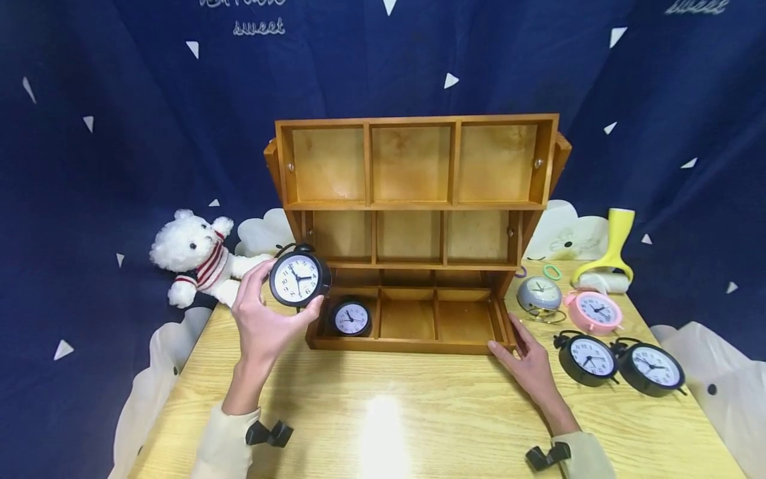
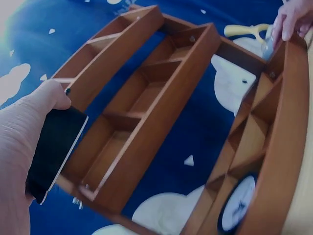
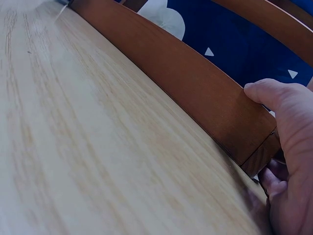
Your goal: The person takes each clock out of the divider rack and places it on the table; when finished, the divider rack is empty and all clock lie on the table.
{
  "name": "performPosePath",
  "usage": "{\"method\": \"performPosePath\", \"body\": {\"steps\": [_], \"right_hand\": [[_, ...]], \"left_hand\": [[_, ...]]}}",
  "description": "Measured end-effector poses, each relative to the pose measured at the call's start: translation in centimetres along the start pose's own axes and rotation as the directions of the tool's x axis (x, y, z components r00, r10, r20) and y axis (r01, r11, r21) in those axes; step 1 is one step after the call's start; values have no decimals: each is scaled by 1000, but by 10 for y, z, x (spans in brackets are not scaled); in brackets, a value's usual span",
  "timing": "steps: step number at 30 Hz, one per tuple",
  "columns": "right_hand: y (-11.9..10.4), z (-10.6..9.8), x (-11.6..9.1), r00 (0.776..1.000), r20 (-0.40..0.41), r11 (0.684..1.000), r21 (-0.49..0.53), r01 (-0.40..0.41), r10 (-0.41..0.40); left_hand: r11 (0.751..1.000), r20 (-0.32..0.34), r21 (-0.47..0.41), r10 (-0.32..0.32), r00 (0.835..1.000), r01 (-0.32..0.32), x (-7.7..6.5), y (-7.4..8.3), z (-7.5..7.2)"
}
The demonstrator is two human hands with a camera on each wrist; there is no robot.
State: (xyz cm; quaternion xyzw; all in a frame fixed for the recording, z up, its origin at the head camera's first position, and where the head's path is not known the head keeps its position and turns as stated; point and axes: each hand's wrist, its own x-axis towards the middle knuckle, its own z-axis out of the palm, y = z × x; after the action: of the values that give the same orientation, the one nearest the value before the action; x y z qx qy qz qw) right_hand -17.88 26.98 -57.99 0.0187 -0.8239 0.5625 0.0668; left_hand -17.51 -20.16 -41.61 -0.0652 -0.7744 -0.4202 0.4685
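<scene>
My left hand [image 1: 263,316] grips a black twin-bell alarm clock [image 1: 296,278] by its sides, its white dial towards the head camera. It is raised in front of the left end of a three-tier wooden organizer [image 1: 413,346]. Another black clock [image 1: 351,319] sits in the bottom tier's left compartment; the left wrist view shows its dial [image 2: 238,203] there too. At the bottom tier's right front corner, my right hand [image 1: 529,362] holds the wood, thumb [image 3: 266,93] over the front board and fingers round the end.
Right of the organizer stand a grey clock [image 1: 539,294], a pink clock [image 1: 594,311] and two black clocks [image 1: 589,359]. Behind them lies a yellow-handled roller [image 1: 613,249], with small coloured rings [image 1: 552,271] nearby. A white teddy bear [image 1: 194,249] sits at the left.
</scene>
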Motion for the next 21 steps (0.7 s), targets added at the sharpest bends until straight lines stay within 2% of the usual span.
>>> {"method": "performPosePath", "body": {"steps": [6, 12, 16, 21], "right_hand": [[2, 0, 1, 1000, 4, 1000, 2, -14, 14], [4, 1, -3, 1000, 3, 999, -31, -22, 22], [2, 1, -1, 1000, -7, 999, -38, -8, 7], [1, 0, 1, 1000, -18, 1000, -31, 1, -1]], "left_hand": [[996, -9, 84, -27, 1000, 27, -13, -22, -26], [979, 34, 165, -124, 992, 117, -41, -53, -53], [967, 21, 181, -184, 983, 177, -59, -77, -65], [953, 7, 183, -247, 969, 241, -75, -109, -75]]}}
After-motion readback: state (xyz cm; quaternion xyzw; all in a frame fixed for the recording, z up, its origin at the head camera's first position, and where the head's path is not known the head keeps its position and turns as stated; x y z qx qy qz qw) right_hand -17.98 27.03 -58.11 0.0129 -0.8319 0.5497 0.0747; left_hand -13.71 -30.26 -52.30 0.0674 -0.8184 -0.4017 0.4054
